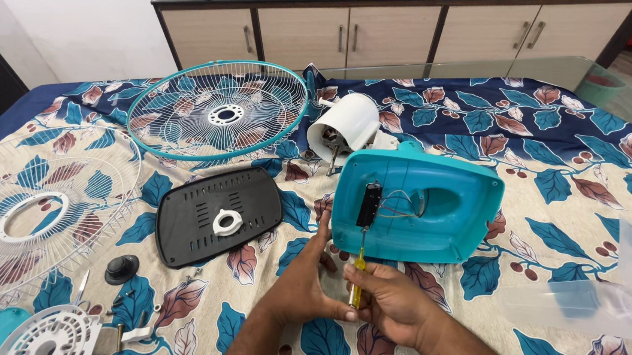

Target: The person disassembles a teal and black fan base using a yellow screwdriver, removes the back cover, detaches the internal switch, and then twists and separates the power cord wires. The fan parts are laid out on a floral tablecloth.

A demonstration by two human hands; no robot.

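A teal fan base shell [449, 203] lies upside down on the leaf-patterned bed sheet, showing wires and a small black circuit part [369, 204] inside. A yellow-handled screwdriver [358, 275] points up into that part. My right hand [392, 304] grips its handle. My left hand [306, 278] touches the shell's lower left edge and the screwdriver, fingers partly spread. A white motor housing [344, 127] lies just behind the shell.
A black base plate [193, 217] with a white ring nut on it lies to the left. A teal-rimmed grille [217, 110] and a white grille [28, 207] lie farther left. Loose screws, a black knob [122, 267], a clear fan blade [623, 292] and a cabinet [388, 25] surround them.
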